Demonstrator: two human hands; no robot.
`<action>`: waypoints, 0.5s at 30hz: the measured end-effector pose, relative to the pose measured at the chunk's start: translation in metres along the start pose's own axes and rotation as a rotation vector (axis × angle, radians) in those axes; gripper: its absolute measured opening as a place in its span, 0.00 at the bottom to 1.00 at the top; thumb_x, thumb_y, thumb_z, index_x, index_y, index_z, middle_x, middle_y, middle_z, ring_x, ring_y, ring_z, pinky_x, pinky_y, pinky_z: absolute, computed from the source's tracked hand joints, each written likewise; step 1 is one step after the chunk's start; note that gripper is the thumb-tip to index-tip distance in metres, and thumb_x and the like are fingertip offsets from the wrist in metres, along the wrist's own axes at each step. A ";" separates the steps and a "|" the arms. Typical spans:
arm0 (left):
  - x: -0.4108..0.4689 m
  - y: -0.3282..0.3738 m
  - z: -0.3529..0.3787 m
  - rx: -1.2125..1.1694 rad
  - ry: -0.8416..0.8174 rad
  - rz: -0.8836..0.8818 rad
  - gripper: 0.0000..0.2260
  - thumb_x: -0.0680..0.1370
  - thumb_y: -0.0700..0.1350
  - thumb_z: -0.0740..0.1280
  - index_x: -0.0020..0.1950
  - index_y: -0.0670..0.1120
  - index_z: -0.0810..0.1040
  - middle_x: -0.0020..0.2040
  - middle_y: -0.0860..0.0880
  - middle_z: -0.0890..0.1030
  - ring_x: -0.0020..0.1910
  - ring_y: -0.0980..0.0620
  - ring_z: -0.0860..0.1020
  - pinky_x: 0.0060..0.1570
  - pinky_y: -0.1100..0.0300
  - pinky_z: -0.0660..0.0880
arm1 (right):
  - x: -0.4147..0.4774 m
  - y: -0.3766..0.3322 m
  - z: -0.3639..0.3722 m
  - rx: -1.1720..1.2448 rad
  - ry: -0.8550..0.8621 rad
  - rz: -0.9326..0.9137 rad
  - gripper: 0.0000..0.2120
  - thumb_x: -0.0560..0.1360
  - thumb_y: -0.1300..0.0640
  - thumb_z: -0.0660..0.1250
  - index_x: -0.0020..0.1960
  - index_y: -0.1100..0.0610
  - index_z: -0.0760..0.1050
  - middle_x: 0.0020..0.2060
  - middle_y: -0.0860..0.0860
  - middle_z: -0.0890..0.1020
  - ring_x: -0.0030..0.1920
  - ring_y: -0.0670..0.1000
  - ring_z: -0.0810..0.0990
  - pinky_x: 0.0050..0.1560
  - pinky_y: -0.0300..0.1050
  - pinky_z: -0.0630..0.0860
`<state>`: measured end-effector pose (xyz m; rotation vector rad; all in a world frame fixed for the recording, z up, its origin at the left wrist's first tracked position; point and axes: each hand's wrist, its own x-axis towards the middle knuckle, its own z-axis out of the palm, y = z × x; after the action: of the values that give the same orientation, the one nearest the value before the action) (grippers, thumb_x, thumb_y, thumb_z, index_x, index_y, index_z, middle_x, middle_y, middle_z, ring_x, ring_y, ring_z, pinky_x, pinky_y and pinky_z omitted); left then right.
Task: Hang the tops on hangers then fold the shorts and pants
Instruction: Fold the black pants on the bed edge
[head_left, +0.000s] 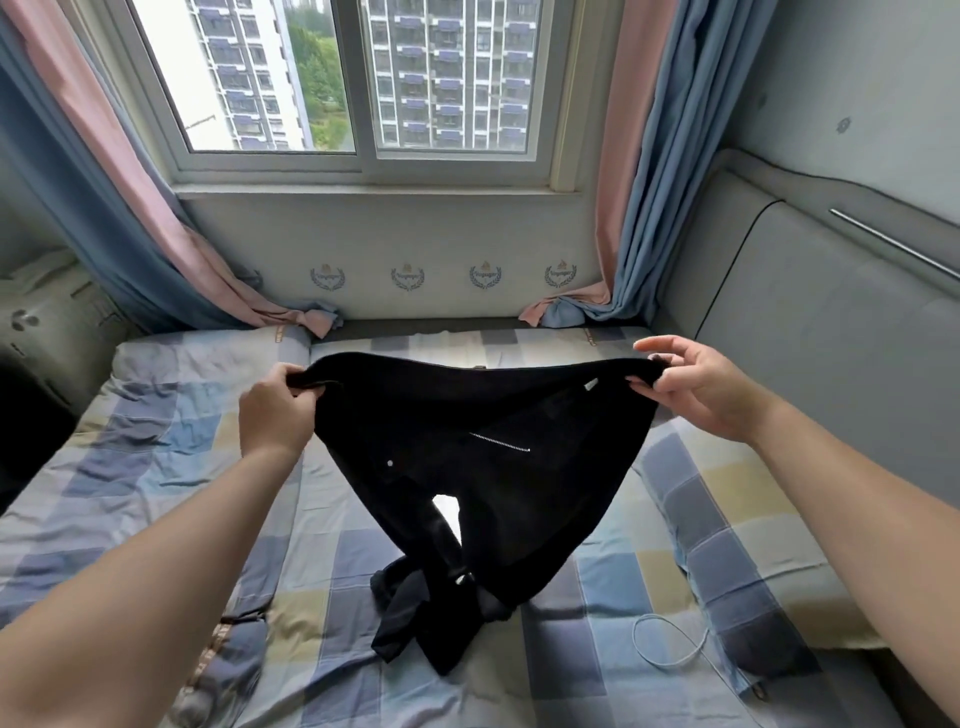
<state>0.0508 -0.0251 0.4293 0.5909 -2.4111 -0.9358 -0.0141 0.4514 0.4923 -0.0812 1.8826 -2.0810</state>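
One pair of black pants, held up by the waistband and stretched flat between two hands over the bed. The left hand has its fingers curled round the left waistband corner. The right hand pinches the right corner between thumb and fingers, index finger raised off the cloth. The waistband edge runs level, facing the window. The garment narrows downward, zipper showing mid-front. Both leg ends are twisted together and lie crumpled on the bedspread near the bed's middle. There is open bedspread left of the pants and beyond them up to the far wall; the right side is tighter, with the padded headboard running along that edge. One white cord lies looped on the bed just right of the leg ends, not touching them. Two curtains, left curtain and right curtain, have their hems resting on the bed's far corners.
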 end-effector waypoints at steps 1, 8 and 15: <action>0.006 0.005 -0.005 0.021 0.053 0.027 0.09 0.76 0.40 0.69 0.56 0.41 0.82 0.47 0.38 0.84 0.49 0.36 0.80 0.49 0.50 0.74 | 0.002 -0.008 -0.001 -0.159 -0.014 -0.030 0.22 0.70 0.77 0.61 0.58 0.59 0.76 0.49 0.59 0.80 0.53 0.57 0.83 0.60 0.48 0.79; 0.061 0.058 -0.043 0.078 0.325 0.018 0.08 0.79 0.46 0.66 0.57 0.47 0.79 0.62 0.39 0.72 0.61 0.35 0.69 0.60 0.42 0.70 | 0.020 -0.061 0.012 -0.940 0.240 -0.463 0.17 0.72 0.67 0.72 0.42 0.45 0.75 0.33 0.41 0.80 0.34 0.41 0.80 0.38 0.36 0.78; 0.120 0.141 -0.095 -0.304 0.377 0.004 0.13 0.82 0.51 0.61 0.59 0.43 0.66 0.48 0.46 0.75 0.48 0.41 0.76 0.51 0.47 0.72 | 0.036 -0.176 0.052 -0.995 0.437 -0.661 0.17 0.73 0.47 0.76 0.35 0.49 0.69 0.28 0.43 0.75 0.29 0.40 0.75 0.31 0.40 0.66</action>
<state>-0.0200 -0.0434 0.6250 0.5870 -1.8931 -1.0574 -0.0710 0.4042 0.6643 -0.5795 3.3495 -1.2628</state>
